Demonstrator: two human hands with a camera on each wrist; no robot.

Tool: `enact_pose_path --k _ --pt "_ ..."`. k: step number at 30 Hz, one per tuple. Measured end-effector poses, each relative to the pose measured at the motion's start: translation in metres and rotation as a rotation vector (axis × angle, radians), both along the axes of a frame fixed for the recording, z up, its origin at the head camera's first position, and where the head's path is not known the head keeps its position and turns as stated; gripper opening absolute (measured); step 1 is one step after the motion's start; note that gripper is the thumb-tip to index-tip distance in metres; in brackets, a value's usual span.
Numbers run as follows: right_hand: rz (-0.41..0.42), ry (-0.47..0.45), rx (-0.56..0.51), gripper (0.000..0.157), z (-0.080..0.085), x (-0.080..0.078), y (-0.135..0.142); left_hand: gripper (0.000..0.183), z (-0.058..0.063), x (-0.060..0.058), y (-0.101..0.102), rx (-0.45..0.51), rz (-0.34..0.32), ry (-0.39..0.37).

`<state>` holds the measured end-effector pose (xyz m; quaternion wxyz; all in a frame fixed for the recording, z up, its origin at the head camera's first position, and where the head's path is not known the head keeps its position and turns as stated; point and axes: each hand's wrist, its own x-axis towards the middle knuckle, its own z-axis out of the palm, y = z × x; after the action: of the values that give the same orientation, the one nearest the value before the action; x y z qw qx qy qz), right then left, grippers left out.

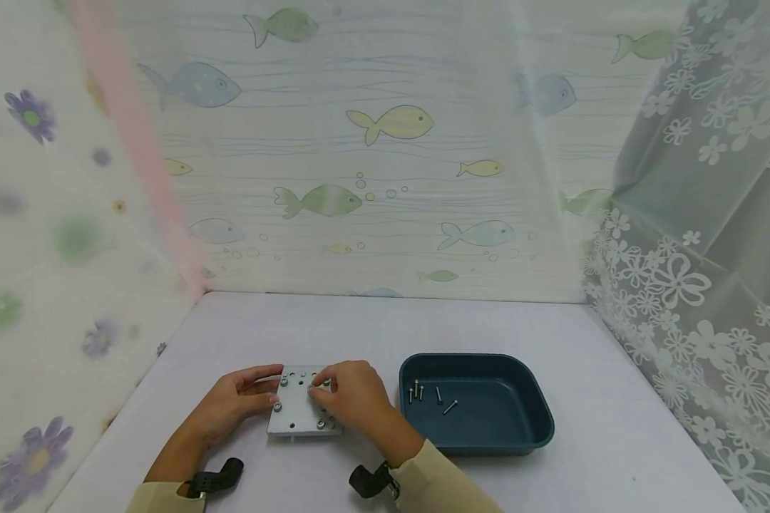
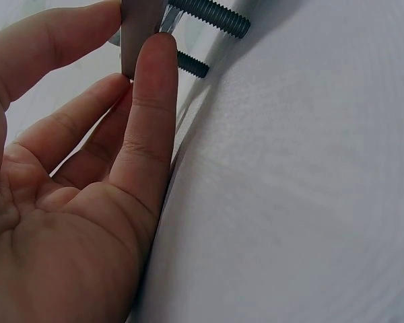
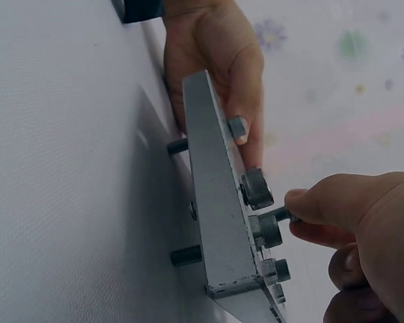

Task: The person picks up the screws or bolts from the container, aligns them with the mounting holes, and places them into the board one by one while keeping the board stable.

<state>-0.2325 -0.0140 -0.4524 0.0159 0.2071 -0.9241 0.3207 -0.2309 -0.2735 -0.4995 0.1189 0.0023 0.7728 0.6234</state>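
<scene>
A silver metal plate (image 1: 300,410) with holes and several socket-head bolts (image 3: 257,188) stands a little above the white table. My left hand (image 1: 226,405) grips its left edge, thumb on one face and fingers on the other, as the left wrist view shows. Threaded bolt ends (image 2: 212,17) stick out below the plate. At the plate's upper right, my right hand (image 1: 357,392) pinches a small screw (image 3: 281,214) between thumb and forefinger. In the right wrist view the screw's shank meets a bolt head on the plate; its far end is hidden by the fingertips.
A dark blue tray (image 1: 488,450) stands right of the plate, close to my right forearm. Several small screws (image 1: 450,407) lie or stand in its left part. Patterned curtains (image 1: 385,214) hang behind and at both sides of the white table (image 1: 334,320).
</scene>
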Motion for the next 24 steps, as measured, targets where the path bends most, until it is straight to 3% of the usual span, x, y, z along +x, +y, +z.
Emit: enact_pose_path --k 24 --pt "-0.034 -0.017 0.043 0.012 -0.0066 0.0023 -0.003 0.074 0.0044 0.002 0.0006 0.014 -0.027 0.024"
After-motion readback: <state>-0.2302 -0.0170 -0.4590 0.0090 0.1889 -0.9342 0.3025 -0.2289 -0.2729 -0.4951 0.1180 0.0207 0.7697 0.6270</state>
